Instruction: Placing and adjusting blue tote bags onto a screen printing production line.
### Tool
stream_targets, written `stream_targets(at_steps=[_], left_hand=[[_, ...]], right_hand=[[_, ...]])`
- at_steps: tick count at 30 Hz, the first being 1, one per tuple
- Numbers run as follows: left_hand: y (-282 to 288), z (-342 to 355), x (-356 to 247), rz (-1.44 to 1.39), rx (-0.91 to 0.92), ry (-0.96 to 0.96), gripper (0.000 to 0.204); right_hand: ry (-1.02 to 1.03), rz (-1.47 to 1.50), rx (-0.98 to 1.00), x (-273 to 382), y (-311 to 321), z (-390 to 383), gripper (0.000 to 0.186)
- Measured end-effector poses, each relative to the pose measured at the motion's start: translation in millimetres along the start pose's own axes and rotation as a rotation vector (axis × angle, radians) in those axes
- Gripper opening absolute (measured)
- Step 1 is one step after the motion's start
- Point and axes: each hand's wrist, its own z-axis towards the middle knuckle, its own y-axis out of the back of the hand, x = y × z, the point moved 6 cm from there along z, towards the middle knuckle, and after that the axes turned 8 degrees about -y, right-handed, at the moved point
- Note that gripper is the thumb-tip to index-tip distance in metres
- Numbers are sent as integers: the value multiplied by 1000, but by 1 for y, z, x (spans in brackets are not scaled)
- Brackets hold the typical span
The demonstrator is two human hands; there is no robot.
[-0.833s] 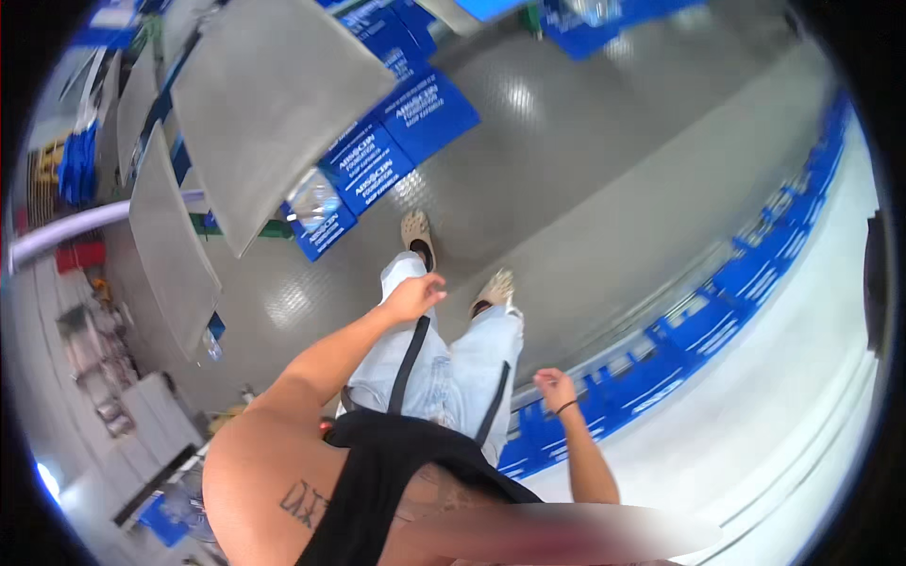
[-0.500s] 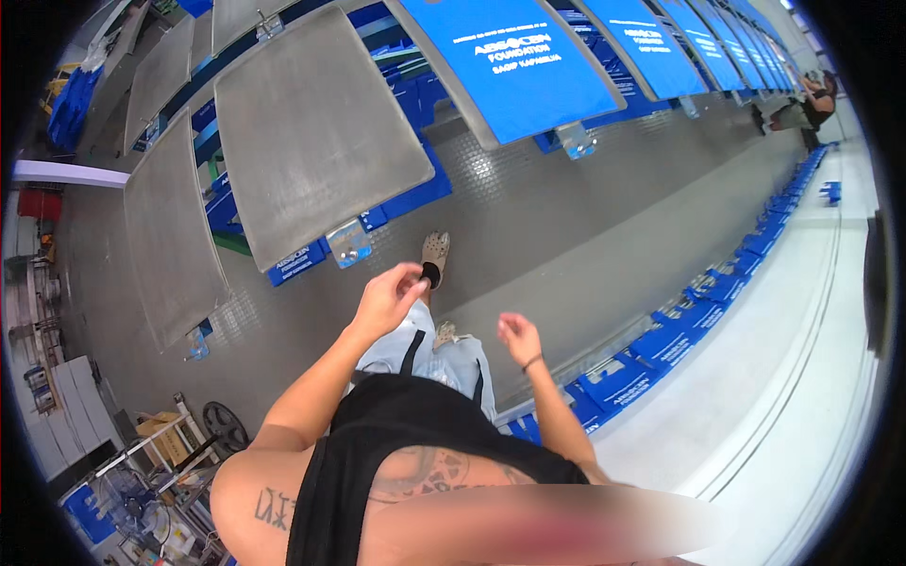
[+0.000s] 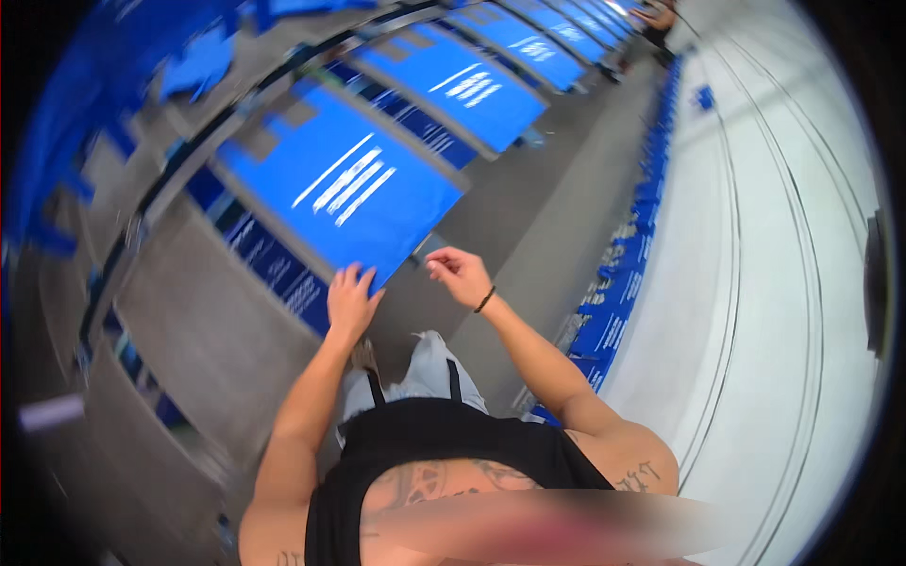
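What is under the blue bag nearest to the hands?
A gray board shows beside the blue bag and between its handles. The board's middle is covered and cannot be seen.

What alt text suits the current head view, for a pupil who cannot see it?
A person's left hand is at the near corner of a blue printed bag lying on a grey board. The right hand hovers nearby, nothing visible in it; more blue bags on boards stretch away.

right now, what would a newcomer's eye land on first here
Probably the bright blue bag lying flat on the nearest covered board, with the left hand at its near corner and the right hand just beside it. Next, the line of blue bags along the white surface at right.
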Motion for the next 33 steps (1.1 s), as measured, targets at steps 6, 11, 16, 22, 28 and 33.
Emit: stream_targets(at_steps=[6, 11, 16, 22, 28, 33], left_hand=[[-12, 16, -25, -20, 1, 57, 20], [-13, 33, -12, -100, -103, 391, 14], [10, 48, -15, -293, -408, 536, 17], [4, 34, 2, -384, -466, 666, 18], [-11, -7, 16, -675, -847, 972, 40], [-1, 11, -3, -718, -1122, 940, 53]], right_hand=[[78, -351, -282, -30, 89, 68, 29], [-66, -444, -205, -56, 118, 128, 44], [-481, 345, 98, -63, 99, 162, 58], [-424, 358, -184, -77, 111, 202, 43], [-134, 143, -188, -93, 106, 223, 40], [-250, 373, 46, -60, 113, 219, 48]])
